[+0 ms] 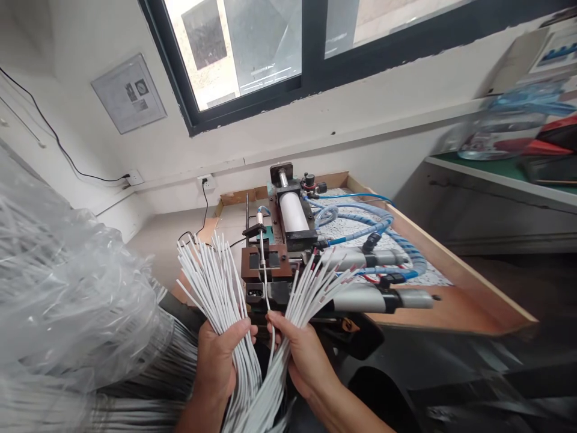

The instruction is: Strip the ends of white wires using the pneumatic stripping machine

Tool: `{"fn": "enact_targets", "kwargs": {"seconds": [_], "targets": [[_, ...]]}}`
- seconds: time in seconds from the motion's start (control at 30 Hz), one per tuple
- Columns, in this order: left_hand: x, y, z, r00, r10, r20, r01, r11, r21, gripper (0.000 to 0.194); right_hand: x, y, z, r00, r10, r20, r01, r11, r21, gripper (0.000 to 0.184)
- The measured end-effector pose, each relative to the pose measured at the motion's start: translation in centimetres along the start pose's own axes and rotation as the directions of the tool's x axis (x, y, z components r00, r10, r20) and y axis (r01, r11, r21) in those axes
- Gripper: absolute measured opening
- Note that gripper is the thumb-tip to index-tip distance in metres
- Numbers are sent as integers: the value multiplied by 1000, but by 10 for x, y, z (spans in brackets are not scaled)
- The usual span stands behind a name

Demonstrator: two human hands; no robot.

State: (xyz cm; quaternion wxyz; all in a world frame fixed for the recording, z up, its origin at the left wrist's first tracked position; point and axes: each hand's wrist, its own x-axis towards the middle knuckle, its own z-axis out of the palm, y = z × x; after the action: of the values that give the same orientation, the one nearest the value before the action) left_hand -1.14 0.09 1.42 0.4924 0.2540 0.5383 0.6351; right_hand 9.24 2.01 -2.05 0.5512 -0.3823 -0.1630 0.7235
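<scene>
My left hand (222, 355) is closed round a bundle of white cables (211, 285), whose loose ends fan upward. A second bundle of white cables (311, 291) lies in my right hand (300, 349); several of its ends show dark reddish tips. Between my right thumb and forefinger a single white cable (265, 294) is pinched, running up into the jaws of a pneumatic machine (270, 261). Below my hands both bundles cross and run down out of view. The inside of the machine's jaws is hidden.
Blue air hoses (360, 216) and silver cylinders (374, 297) extend right of the jaws, inside a wooden-edged tray (478, 276). Plastic-wrapped cable bundles (81, 288) are piled at the left. A green-topped shelf (496, 168) holds a clear plastic jug (505, 126) at the right.
</scene>
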Motion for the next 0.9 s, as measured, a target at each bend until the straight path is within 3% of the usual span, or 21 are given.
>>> {"fn": "enact_targets", "kwargs": {"seconds": [0.3,0.5,0.67,0.9], "targets": [[-13,-25,-11,992,-41,120,32,997,75,12,-12,-5,-3,985,52,166,-51,999,-6,19],[-22,-35,-16,947,-56,316,57,998,9,32,-18,8,-11,994,-102,42,106,990,-98,19],[-20,-39,-24,981,-44,191,38,999,38,13,-22,13,-12,992,-127,19,129,985,-114,18],[-16,-37,-24,987,-73,146,67,997,48,14,-20,12,-12,994,-105,13,105,990,-95,18]]}}
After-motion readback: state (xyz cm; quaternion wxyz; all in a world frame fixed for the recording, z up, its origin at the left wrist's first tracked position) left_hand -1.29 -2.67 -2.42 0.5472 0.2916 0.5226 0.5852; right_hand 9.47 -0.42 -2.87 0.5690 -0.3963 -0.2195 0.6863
